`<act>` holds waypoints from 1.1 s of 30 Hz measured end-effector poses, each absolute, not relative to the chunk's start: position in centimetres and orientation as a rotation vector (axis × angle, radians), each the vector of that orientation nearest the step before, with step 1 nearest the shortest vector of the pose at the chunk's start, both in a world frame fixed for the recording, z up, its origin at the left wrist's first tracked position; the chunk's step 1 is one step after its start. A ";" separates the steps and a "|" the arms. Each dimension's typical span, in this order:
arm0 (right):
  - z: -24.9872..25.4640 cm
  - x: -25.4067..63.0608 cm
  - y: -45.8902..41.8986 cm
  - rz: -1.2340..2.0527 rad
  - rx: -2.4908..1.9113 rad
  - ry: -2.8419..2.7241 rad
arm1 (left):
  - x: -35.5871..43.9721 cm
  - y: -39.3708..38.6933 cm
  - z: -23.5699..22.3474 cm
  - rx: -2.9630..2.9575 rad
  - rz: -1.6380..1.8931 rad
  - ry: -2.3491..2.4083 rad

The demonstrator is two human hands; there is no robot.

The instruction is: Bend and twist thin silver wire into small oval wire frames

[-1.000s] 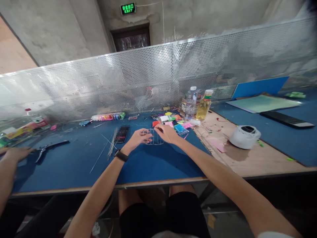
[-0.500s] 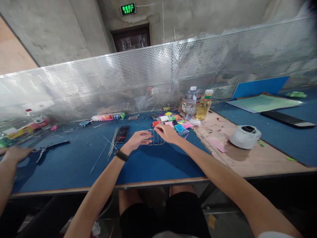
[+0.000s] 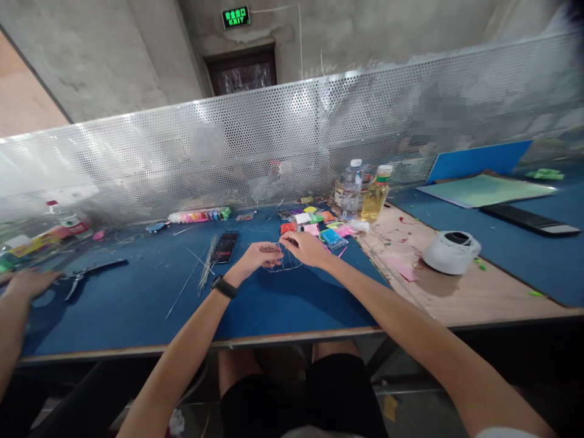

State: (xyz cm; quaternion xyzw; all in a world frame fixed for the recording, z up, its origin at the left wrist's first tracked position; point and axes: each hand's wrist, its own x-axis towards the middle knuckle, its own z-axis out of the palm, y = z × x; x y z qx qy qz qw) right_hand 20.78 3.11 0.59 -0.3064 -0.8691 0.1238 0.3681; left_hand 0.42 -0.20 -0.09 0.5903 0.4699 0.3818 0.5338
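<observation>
Between my hands is a small frame of thin wire point(image 3: 288, 266), with a curved lower edge and several upright wires. My left hand point(image 3: 258, 258), with a dark band on the wrist, grips its left side; the fingers reach around the wires. At the top of the frame, my right hand point(image 3: 305, 246) pinches the wire between thumb and fingertips. The exact grip points are too small to make out. Left of my left hand, several straight wires point(image 3: 204, 274) lie on the blue tabletop point(image 3: 292, 310) beside a dark phone-like object point(image 3: 225, 247) that is partly blurred out.
Pliers point(image 3: 91, 277) lie at the left near another person's hand point(image 3: 31, 283). Coloured packets point(image 3: 333, 237) lie behind my right hand, below a clear bottle point(image 3: 352, 188) and a yellow-liquid bottle point(image 3: 376, 194). A white rounded container point(image 3: 451, 252) stands right. A perforated metal screen point(image 3: 274, 140) runs behind.
The wire frame has tilted and shifted slightly left in my hands. My right hand has moved a little left, and my left fingers have curled further around the wire.
</observation>
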 end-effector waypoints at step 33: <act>0.8 20.4 2.6 0.380 -0.909 -2.288 | 0.6 -0.4 0.2 1.614 0.948 1.141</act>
